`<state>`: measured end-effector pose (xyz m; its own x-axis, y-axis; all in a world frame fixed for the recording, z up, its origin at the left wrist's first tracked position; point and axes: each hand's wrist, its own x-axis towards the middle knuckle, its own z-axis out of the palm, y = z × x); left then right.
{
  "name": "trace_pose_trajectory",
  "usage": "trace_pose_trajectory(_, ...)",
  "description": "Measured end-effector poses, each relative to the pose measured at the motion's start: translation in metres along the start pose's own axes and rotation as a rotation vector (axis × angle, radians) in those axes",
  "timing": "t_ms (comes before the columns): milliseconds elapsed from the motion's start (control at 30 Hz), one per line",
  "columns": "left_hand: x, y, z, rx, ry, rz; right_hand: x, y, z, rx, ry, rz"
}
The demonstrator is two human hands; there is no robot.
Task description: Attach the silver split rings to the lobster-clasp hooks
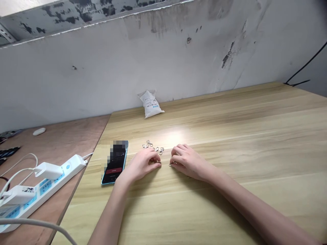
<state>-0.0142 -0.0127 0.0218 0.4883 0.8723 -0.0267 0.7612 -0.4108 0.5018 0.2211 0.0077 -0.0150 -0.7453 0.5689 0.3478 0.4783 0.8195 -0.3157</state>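
Observation:
My left hand [143,164] rests low over the wood-grain table, thumb and fingers pinched on a small metal piece [160,163] that is mostly covered by the fingertips. Facing it, my right hand [188,161] pinches a small metal ring [170,164], whose loop pokes out to the left. A narrow gap separates the two hands. Just beyond my left fingers lie several silver swivel clasps, among them one clasp [149,143] at the back and another clasp [161,150] nearer the gap.
A phone [115,163] lies left of my left hand. Against the wall stands a white plastic packet [151,104] with a label. On the lower brown surface at left, a white power strip [74,165] holds plugged-in chargers, and a grey cable [38,222] crosses the corner.

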Motion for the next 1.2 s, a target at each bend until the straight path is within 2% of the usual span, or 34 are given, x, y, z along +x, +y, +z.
trace_pose_trajectory(133, 0.001, 0.001, 0.003, -0.04, 0.026, 0.022, 0.001, -0.002, -0.001, 0.022, -0.014, 0.04)
trace_pose_trajectory(333, 0.001, 0.002, 0.004, -0.127, 0.061, 0.029, -0.001, -0.007, -0.002, 0.175, -0.05, 0.129)
trace_pose_trajectory(600, 0.003, 0.006, 0.006, -0.19, 0.14, 0.046, -0.002, -0.007, -0.002, 0.231, -0.061, 0.097)
trace_pose_trajectory(900, 0.008, 0.002, 0.019, -0.182, 0.178, 0.067, -0.003, -0.011, 0.004, 0.157, -0.092, 0.078)
trace_pose_trajectory(1200, 0.009, 0.003, 0.016, -0.147, 0.181, 0.074, -0.003, -0.005, 0.006, 0.145, 0.057, 0.122)
